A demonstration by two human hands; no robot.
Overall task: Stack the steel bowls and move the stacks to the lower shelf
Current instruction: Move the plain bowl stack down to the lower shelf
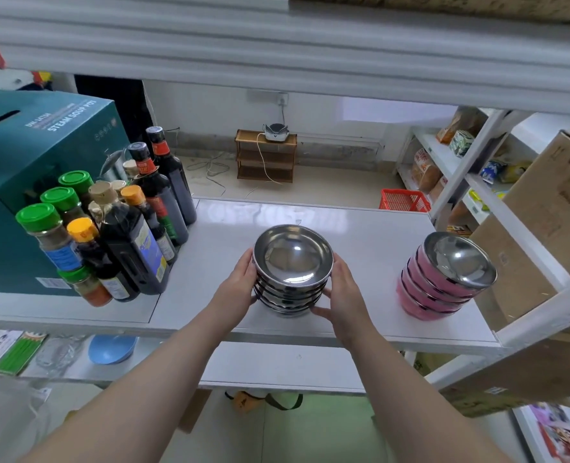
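**Head view: both our hands clasp the steel stack on the white shelf**

Head view, looking down, we face a white shelf (360, 235), smooth and glossy, with a second white lower shelf (276, 365) below and nearer to us. At far left stands a large teal box (26, 155), matte card with printed lettering. In front of it crowd dark sauce bottles (150, 215) and green-capped spice jars (51, 235).

Near the shelf's front edge, at centre, stands the steel bowl stack (292, 272): round, mirror-bright bowls nested one in another, mouths up, the stack's long axis upright, leaning slightly toward us in the wide lens. Well apart to the right, a pink bowl stack (443, 279) sits with steel insides and pink ribbed outsides, also mouths up, tilted rightward.

Our left hand (240, 285) presses the steel stack's left side, fingers curved around the lower rims. Our right hand (342, 289) cups the right side, thumb by the top rim, fingertips near the base. Both hands are half curled, holding the stack between them. Whether it has left the shelf surface we cannot tell.
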